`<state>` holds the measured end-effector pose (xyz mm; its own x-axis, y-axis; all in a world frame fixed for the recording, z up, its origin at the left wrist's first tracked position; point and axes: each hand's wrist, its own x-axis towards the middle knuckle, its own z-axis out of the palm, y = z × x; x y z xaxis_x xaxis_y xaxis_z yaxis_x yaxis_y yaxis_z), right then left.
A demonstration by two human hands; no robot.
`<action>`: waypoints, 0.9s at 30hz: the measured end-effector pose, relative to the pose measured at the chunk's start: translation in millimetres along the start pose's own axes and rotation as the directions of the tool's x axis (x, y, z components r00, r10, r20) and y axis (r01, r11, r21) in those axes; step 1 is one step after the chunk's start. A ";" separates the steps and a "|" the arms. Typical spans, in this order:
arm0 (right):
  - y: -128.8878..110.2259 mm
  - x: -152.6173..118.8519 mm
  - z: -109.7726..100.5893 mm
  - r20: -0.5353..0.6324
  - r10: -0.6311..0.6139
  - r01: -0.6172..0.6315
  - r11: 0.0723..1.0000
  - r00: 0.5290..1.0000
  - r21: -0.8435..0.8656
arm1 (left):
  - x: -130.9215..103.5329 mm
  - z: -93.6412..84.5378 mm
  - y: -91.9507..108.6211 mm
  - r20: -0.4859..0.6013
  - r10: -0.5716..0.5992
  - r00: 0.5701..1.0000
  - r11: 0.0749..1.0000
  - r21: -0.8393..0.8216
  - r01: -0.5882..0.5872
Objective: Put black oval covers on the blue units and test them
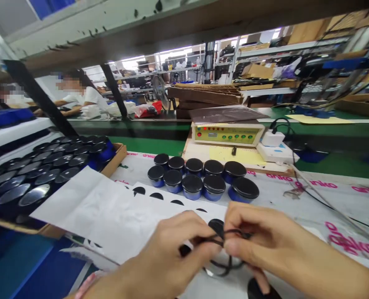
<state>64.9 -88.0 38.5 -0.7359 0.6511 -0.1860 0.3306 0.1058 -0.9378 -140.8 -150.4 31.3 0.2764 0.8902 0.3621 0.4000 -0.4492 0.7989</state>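
Note:
My left hand (181,245) and my right hand (259,241) meet above the front of the bench, thumbs and fingers pinched on a thin black cord (226,272). Loops of it hang below my fingertips; its ends are hidden or blurred. Beneath my hands lie white sheets (109,211) with black round pieces (215,225) on them. Just beyond stand two rows of blue round items with black tops (192,185).
At left, a cardboard box (118,153) holds many more black-topped items. Behind the rows sits a yellow-green control box (228,136) beside a white power strip (277,150). Cables (324,201) cross the right side. A shelf beam hangs overhead; people sit at the back left.

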 end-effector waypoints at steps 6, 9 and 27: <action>-6.3 52.6 33.9 0.034 -0.134 0.136 0.988 0.990 -0.078 | -43.5 -63.2 -48.0 -0.150 -0.481 0.864 0.868 0.055 0.493; 4.6 66.1 47.1 0.003 -0.373 0.334 0.827 0.928 -0.452 | -60.6 -77.6 -76.1 -0.265 -0.514 0.816 0.769 0.278 0.575; 22.2 91.1 60.3 0.354 -0.573 0.600 0.321 0.739 -0.732 | -83.3 -38.4 -118.7 -0.006 -0.104 0.995 0.483 0.874 0.055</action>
<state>-30.4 -71.7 -17.0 -0.9426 0.1541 0.2964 0.0972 0.9753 -0.1982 -244.8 -168.3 -75.3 0.2286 0.9324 0.2801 0.9721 -0.2344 -0.0133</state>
